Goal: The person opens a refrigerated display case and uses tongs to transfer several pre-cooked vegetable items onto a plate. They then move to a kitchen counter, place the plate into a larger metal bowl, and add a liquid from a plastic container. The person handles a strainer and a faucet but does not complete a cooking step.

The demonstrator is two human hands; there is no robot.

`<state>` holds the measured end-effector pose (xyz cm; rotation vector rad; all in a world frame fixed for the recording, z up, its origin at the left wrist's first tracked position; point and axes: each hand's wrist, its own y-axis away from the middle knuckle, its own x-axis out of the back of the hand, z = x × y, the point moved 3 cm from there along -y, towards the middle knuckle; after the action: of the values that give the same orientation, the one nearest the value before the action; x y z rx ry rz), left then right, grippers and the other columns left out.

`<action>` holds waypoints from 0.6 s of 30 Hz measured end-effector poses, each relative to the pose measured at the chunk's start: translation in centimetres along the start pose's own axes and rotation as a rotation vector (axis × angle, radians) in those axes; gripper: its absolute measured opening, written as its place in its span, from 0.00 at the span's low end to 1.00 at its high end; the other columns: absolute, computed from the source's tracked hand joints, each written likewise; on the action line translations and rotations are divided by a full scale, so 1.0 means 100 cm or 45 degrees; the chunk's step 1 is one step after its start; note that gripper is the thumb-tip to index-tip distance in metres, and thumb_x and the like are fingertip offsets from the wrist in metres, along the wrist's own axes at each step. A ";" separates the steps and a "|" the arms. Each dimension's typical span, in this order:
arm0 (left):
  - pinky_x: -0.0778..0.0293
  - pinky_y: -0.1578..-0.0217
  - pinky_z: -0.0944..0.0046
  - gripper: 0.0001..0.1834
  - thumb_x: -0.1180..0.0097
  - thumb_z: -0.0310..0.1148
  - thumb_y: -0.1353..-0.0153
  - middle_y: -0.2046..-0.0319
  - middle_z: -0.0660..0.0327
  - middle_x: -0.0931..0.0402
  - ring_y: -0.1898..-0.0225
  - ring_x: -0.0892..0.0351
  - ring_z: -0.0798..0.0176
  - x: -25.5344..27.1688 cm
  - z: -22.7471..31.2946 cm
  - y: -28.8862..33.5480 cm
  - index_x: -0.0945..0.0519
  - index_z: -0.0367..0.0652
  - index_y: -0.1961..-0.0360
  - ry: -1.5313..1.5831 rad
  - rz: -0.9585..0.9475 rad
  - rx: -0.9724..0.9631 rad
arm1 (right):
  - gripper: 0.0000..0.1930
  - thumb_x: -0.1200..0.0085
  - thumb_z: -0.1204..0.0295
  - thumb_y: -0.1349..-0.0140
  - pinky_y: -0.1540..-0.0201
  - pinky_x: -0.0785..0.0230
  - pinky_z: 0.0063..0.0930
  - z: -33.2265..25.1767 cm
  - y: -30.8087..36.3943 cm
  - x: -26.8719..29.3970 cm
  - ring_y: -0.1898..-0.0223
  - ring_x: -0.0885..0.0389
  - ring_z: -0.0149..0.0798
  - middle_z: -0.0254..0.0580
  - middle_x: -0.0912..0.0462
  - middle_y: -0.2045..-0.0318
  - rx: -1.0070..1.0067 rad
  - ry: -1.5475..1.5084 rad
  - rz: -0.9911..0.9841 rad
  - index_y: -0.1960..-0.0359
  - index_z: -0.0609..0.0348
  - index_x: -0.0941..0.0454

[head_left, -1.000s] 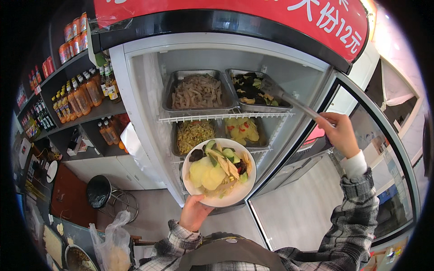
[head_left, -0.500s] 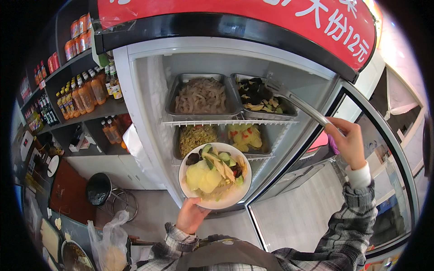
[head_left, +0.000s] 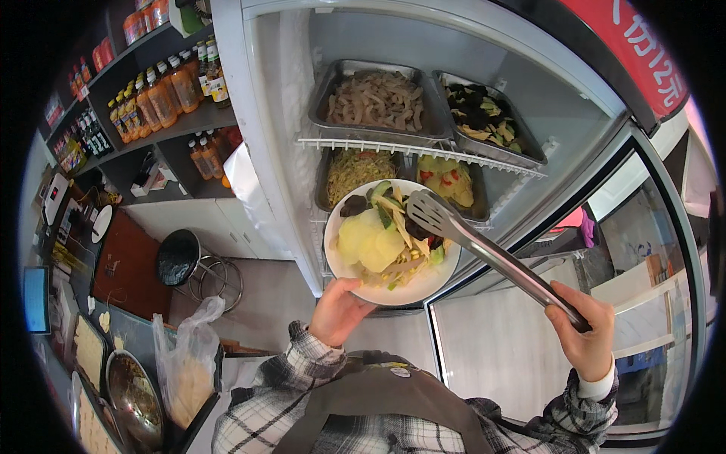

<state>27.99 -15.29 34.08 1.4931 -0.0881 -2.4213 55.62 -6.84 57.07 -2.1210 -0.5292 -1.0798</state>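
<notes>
My left hand (head_left: 340,312) grips the near edge of a round white plate (head_left: 420,292), held in front of the open fridge. On the plate lie pale yellow slices (head_left: 370,240), cucumber pieces, black fungus, bean sprouts and pale yellowish strips. My right hand (head_left: 588,333) is closed around the handle end of slotted metal tongs (head_left: 503,261). Their slotted head is over the plate's right part, covering some food; whether anything is between the jaws cannot be seen. Beyond the plate, metal trays hold translucent strips (head_left: 376,101), black fungus mix (head_left: 484,113), sprouts (head_left: 361,175) and yellow slices with red bits (head_left: 445,181).
Wire shelves (head_left: 423,147) carry the trays inside the fridge. Its glass door (head_left: 650,250) stands open at my right. Drink bottles (head_left: 155,98) fill shelves at the left, above a black stool (head_left: 179,257). A metal bowl (head_left: 134,395) and plastic bag (head_left: 190,367) are at lower left.
The tongs have come down from the upper right tray to the plate, my right hand moving lower. My left hand and the plate appear slightly higher and further right as the view shifts.
</notes>
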 end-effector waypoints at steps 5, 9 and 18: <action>0.28 0.50 0.61 0.23 0.53 0.35 0.38 0.46 0.60 0.30 0.50 0.27 0.62 0.007 0.000 0.000 0.36 0.45 0.42 0.031 0.022 0.020 | 0.13 0.39 0.81 0.50 0.74 0.33 0.22 0.000 0.003 -0.001 0.78 0.21 0.36 0.50 0.19 0.75 0.055 -0.036 0.016 0.60 0.70 0.21; 0.28 0.50 0.61 0.23 0.53 0.36 0.38 0.46 0.61 0.30 0.51 0.27 0.63 0.014 0.002 0.000 0.36 0.46 0.42 0.022 0.034 0.026 | 0.13 0.39 0.82 0.50 0.74 0.33 0.23 -0.002 0.008 -0.006 0.78 0.21 0.40 0.50 0.19 0.76 0.083 0.055 -0.083 0.60 0.70 0.22; 0.29 0.49 0.59 0.24 0.52 0.35 0.39 0.46 0.60 0.31 0.50 0.27 0.61 0.021 0.011 0.004 0.37 0.45 0.42 0.023 0.089 -0.039 | 0.14 0.39 0.83 0.51 0.76 0.34 0.21 -0.004 0.020 -0.003 0.80 0.23 0.36 0.50 0.20 0.77 0.030 -0.027 -0.151 0.60 0.70 0.22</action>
<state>26.28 -16.37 32.87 1.4737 -0.0974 -2.3432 56.46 -8.49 56.20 -2.1051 -0.6816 -1.1117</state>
